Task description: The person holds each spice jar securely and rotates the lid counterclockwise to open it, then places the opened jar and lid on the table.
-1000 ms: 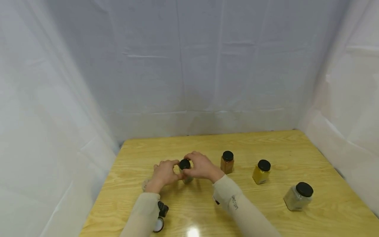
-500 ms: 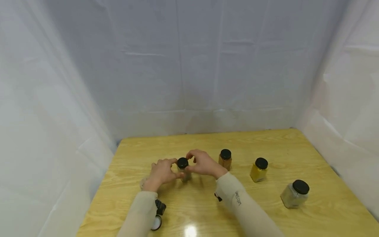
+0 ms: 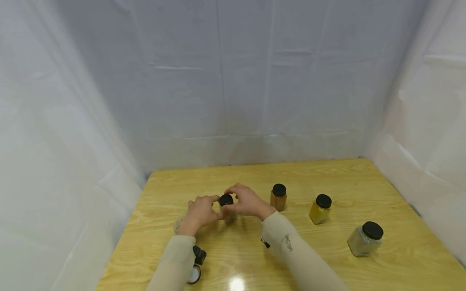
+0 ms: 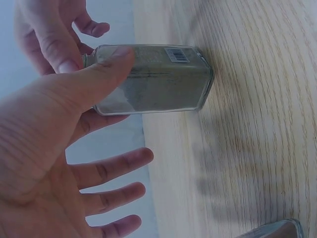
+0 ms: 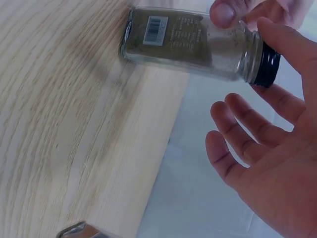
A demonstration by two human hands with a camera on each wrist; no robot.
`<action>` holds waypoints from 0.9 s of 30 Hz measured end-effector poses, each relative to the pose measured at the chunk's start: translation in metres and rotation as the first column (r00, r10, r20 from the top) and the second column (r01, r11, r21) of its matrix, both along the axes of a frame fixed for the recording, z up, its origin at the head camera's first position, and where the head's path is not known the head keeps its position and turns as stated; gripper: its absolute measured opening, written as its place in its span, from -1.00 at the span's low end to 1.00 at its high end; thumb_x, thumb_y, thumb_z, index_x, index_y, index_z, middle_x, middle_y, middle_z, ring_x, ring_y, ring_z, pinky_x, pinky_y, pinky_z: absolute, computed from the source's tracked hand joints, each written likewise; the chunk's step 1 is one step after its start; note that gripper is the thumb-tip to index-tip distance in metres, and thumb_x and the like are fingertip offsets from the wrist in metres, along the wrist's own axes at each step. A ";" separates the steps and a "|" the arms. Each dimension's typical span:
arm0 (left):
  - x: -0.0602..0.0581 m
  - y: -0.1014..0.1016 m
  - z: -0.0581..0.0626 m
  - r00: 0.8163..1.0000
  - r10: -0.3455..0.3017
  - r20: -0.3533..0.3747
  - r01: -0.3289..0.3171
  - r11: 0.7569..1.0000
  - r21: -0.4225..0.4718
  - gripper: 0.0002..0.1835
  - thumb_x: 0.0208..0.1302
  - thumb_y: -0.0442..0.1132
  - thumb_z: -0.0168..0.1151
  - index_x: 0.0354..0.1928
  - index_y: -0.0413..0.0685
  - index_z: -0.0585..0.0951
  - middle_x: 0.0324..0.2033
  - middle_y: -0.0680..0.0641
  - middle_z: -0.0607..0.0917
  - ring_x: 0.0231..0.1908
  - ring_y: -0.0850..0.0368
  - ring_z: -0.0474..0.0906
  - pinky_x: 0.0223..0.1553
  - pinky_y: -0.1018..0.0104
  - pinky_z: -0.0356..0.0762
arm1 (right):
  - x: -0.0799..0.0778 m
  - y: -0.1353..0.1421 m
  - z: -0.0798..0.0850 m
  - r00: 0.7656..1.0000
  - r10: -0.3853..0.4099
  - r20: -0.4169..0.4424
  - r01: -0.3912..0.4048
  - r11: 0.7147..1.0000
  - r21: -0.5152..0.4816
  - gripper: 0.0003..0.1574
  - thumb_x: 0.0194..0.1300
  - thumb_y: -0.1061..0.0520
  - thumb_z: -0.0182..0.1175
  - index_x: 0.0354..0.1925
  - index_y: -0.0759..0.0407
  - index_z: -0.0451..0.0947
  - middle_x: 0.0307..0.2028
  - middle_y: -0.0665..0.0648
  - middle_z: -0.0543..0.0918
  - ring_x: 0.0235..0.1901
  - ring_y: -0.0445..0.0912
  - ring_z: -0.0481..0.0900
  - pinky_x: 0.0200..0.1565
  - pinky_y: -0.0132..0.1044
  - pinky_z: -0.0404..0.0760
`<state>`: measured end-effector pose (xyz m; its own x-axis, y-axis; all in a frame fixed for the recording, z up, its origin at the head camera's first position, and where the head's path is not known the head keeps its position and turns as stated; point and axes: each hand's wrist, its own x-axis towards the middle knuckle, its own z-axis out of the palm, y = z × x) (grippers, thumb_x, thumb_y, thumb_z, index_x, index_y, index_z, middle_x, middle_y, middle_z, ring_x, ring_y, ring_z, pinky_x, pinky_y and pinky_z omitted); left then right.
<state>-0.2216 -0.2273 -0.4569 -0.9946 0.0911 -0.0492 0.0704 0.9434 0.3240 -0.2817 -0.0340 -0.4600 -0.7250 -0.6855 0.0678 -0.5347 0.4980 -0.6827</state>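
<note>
A clear glass spice jar (image 5: 168, 39) with a black screw lid (image 3: 226, 200) stands upright on the table between both hands. Grey-green powder partly fills it, and a barcode label shows on its side. My left hand (image 3: 202, 211) pinches the jar's body between thumb and index finger, its other fingers spread, as the left wrist view shows. My right hand (image 3: 247, 202) holds the black lid between thumb and index finger; its remaining fingers stay loosely bent, off the glass.
On the wooden table (image 3: 291, 258), to the right, stand lidded jars: one of reddish-brown powder (image 3: 278, 198), one yellow (image 3: 320, 209), and a wider pale one (image 3: 365, 239). A glass jar (image 4: 280, 230) sits mostly hidden behind the left wrist. A black-rimmed white disc (image 3: 195, 274) lies near the left sleeve.
Half a second ago the right fingers were spread away from the lid; now they are back around it. The left hand stays on the jar, and the view has shifted slightly.
</note>
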 end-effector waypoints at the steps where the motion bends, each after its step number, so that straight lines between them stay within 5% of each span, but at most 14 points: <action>1: 0.000 0.000 0.000 1.000 -0.001 -0.003 0.001 1.000 -0.002 -0.27 0.31 0.21 0.44 0.40 -0.03 0.60 0.13 -0.24 0.76 0.10 -0.37 0.62 0.10 -0.37 0.41 | 0.000 0.001 0.000 1.000 -0.011 -0.002 0.011 1.000 0.004 -0.29 0.40 -0.13 0.42 0.35 0.19 0.55 0.29 0.28 0.57 0.28 0.26 0.56 0.26 0.16 0.58; 8: 0.001 0.001 0.003 1.000 0.016 0.002 -0.016 1.000 -0.004 -0.18 0.24 0.23 0.50 0.41 -0.08 0.57 0.13 -0.24 0.76 0.17 -0.42 0.59 0.22 -0.49 0.33 | -0.007 0.012 -0.001 0.997 -0.074 -0.021 0.074 0.997 0.018 -0.33 0.34 -0.11 0.49 0.28 0.14 0.58 0.28 0.23 0.58 0.17 0.23 0.60 0.15 0.10 0.64; 14: 0.000 0.001 0.001 1.000 0.013 0.012 -0.013 1.000 0.001 -0.20 0.24 0.23 0.50 0.41 -0.05 0.58 0.13 -0.23 0.76 0.16 -0.39 0.60 0.22 -0.48 0.34 | -0.008 0.016 0.001 0.999 -0.001 -0.045 0.001 1.000 0.009 -0.58 0.41 0.07 0.40 0.17 0.17 0.66 0.16 0.24 0.65 0.11 0.24 0.63 0.10 0.09 0.66; 21: 0.001 0.001 -0.002 1.000 0.010 0.013 -0.010 1.000 -0.011 -0.22 0.24 0.20 0.51 0.41 -0.02 0.58 -0.01 -0.18 0.80 0.05 -0.31 0.60 0.15 -0.42 0.35 | -0.003 0.005 -0.001 0.998 0.062 -0.032 -0.062 0.998 0.001 -0.39 0.45 0.03 0.32 0.37 0.20 0.55 0.25 0.28 0.60 0.20 0.23 0.60 0.17 0.13 0.62; 27: 0.001 0.001 -0.001 1.000 0.004 0.000 -0.004 1.000 -0.018 -0.29 0.25 0.18 0.51 0.37 0.04 0.60 -0.07 -0.15 0.80 0.00 -0.28 0.59 0.09 -0.39 0.36 | -0.002 0.001 -0.002 0.999 0.025 -0.038 -0.024 0.999 0.023 -0.30 0.42 -0.04 0.39 0.40 0.18 0.52 0.26 0.26 0.59 0.21 0.17 0.60 0.20 0.11 0.62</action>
